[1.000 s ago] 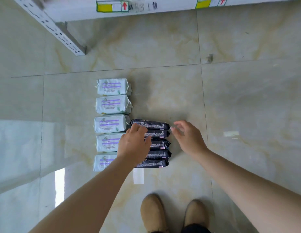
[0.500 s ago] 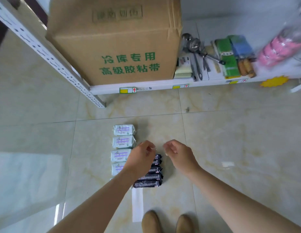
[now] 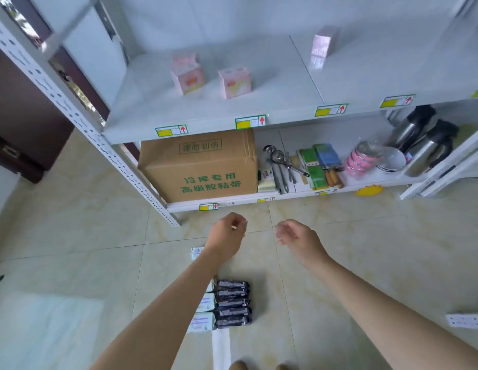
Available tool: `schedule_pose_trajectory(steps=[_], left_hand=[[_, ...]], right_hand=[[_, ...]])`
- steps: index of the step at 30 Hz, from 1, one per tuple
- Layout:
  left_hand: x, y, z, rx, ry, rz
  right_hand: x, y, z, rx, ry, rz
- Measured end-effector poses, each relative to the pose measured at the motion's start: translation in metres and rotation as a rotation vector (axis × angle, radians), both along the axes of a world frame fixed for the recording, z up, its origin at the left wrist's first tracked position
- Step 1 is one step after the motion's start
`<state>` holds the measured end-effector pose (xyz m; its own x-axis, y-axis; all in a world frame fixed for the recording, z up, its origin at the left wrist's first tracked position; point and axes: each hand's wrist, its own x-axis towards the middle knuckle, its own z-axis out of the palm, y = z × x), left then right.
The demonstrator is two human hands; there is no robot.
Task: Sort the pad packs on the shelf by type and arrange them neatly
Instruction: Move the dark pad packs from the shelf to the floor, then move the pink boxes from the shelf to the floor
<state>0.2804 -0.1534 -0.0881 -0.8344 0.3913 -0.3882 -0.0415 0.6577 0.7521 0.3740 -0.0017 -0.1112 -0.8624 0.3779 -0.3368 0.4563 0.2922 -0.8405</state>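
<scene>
Where the left forearm crosses the floor: most of the row of pale green plastic pad packs [image 3: 205, 303] is covered; only a few ends show, one of them beyond the wrist.
Black pad packs: five black plastic-wrapped pad packs [image 3: 233, 304] lie in a tight column on the beige tiled floor [image 3: 72, 236], touching the pale row's right side; their white print is too small to read.
Pink packs: three pink soft packs [image 3: 235, 81] stand well apart on the upper white metal shelf [image 3: 259, 105], blurred, one near its back edge.
Left hand [image 3: 227, 236]: over the floor before the bottom shelf's front edge, fingers loosely curled, holding nothing.
Right hand [image 3: 296, 239]: beside it but apart, fingers relaxed and slightly bent, empty.
Brown cardboard box [image 3: 203, 166]: at the bottom shelf's left end; green characters read 冷库专用 高级胶粘带, the top stamp 谨防划伤.
Yellow-and-white edge tags [image 3: 250, 122]: red arrows, small print unreadable.
</scene>
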Motion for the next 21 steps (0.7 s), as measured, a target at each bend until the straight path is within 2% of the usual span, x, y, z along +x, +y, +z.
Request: schedule_pose_trajectory(steps=[5,9,21], left_hand=[[0.024,0.019,0.073,0.064,0.078,0.02],[0.028,0.028,0.107,0.092,0.121,0.014],[-0.009,0.069,0.129,0.214,0.12,0.046]], right_hand=[[0.021,0.032,0.075,-0.02,0.095,-0.082],[0.037,0.054,0.109,-0.031,0.161,-0.137],[0.038,0.119,0.133,-0.113,0.262,-0.273]])
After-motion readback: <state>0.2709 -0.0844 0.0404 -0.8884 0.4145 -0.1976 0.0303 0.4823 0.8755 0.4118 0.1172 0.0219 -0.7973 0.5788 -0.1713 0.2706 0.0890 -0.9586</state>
